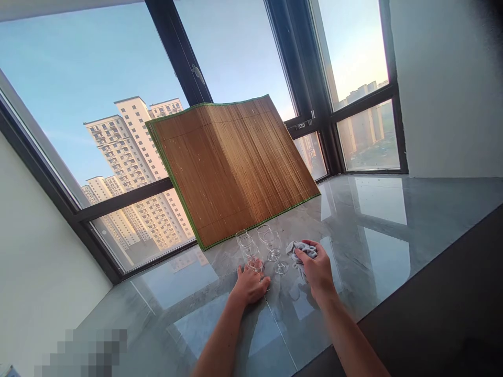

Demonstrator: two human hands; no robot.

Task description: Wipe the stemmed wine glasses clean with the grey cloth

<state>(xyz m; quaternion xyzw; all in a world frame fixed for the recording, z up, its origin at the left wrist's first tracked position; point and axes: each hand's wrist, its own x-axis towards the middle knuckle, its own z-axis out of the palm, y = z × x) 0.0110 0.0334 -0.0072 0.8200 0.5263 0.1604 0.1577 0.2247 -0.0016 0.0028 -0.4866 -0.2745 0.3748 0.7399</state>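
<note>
Several clear stemmed wine glasses (270, 242) stand close together on a glossy grey stone counter (377, 230). My left hand (250, 284) rests at the base of the nearest wine glass (250, 251), fingers curled around its foot. My right hand (316, 269) is closed on a small grey cloth (302, 251) that lies bunched on the counter just right of the glasses.
A brown bamboo mat (231, 167) with a green edge leans against the window behind the glasses. Dark window frames (184, 57) and tall buildings show beyond. A white wall (448, 84) stands at right; the counter's dark front edge (432, 314) runs along the lower right.
</note>
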